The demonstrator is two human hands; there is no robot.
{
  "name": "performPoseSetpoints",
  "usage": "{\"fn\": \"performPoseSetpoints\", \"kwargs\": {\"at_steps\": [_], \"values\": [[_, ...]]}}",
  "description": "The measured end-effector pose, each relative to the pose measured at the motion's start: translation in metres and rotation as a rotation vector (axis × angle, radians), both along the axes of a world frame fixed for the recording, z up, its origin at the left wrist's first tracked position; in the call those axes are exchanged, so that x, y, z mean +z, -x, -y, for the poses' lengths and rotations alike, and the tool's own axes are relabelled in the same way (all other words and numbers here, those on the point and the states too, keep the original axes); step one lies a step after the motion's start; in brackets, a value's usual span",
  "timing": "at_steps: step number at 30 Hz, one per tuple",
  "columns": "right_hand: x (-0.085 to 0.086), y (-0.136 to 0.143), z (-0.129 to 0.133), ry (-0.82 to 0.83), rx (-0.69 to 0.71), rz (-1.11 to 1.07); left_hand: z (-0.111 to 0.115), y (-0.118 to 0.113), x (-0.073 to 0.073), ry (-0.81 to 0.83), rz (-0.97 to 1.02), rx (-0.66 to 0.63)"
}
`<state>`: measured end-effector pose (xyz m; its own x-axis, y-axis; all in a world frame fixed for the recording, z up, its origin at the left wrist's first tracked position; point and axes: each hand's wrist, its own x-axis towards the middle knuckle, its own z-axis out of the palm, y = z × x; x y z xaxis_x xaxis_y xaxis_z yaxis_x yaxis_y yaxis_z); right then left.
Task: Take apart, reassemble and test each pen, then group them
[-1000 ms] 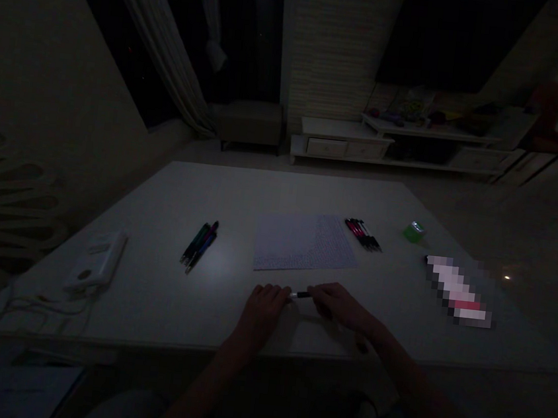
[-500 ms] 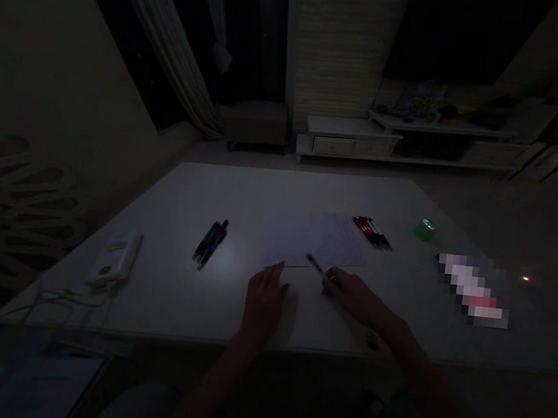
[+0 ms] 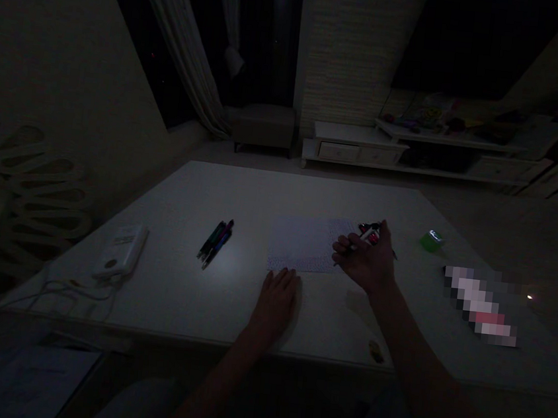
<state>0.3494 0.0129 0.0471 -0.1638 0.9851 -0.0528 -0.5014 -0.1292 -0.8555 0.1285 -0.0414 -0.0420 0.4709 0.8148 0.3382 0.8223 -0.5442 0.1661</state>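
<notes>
A sheet of paper (image 3: 300,241) covered in small writing lies on the white table (image 3: 161,290). My left hand (image 3: 276,302) rests flat with its fingers out, fingertips at the paper's near edge. Raised over the paper's right side, my right hand (image 3: 370,264) is turned palm up and closed round a pen (image 3: 367,233). Just behind that hand lies a row of pens (image 3: 363,228), partly hidden by it. Another bunch of pens (image 3: 215,242) lies to the left of the paper.
A white power strip or box (image 3: 122,249) with cables sits at the table's left. Toward the right are a small green container (image 3: 432,240) and a blurred-out object (image 3: 478,303). A dark spot (image 3: 376,351) shows near the front edge. The room is dim.
My right hand has lifted from the paper's near edge, moved away and to the right, and turned palm up with the pen. My left hand now lies flatter. The view has shifted slightly.
</notes>
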Motion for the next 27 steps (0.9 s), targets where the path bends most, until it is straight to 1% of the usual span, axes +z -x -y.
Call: {"fn": "performPoseSetpoints", "kwargs": {"at_steps": [4,7,9,12,16,20,27], "values": [[0.008,0.011,-0.020,0.030,0.018,-0.175,0.001,-0.001,-0.002,0.030,0.002,0.016],[0.012,0.019,-0.031,0.062,0.067,-0.312,0.002,-0.001,-0.002,0.044,-0.001,0.023],[0.011,0.022,-0.034,0.087,0.105,-0.405,0.003,-0.001,-0.002,0.049,-0.004,0.021],[0.007,0.024,-0.033,0.112,0.110,-0.484,0.004,-0.002,-0.001,0.045,-0.009,0.019],[0.002,0.026,-0.029,0.123,0.078,-0.487,0.005,-0.003,-0.001,0.053,-0.028,0.014],[0.002,0.029,-0.027,0.102,0.021,-0.441,0.006,-0.003,0.000,0.064,-0.057,0.017],[0.001,0.030,-0.029,0.074,0.044,-0.368,0.007,-0.004,0.003,0.071,-0.062,0.010]]}}
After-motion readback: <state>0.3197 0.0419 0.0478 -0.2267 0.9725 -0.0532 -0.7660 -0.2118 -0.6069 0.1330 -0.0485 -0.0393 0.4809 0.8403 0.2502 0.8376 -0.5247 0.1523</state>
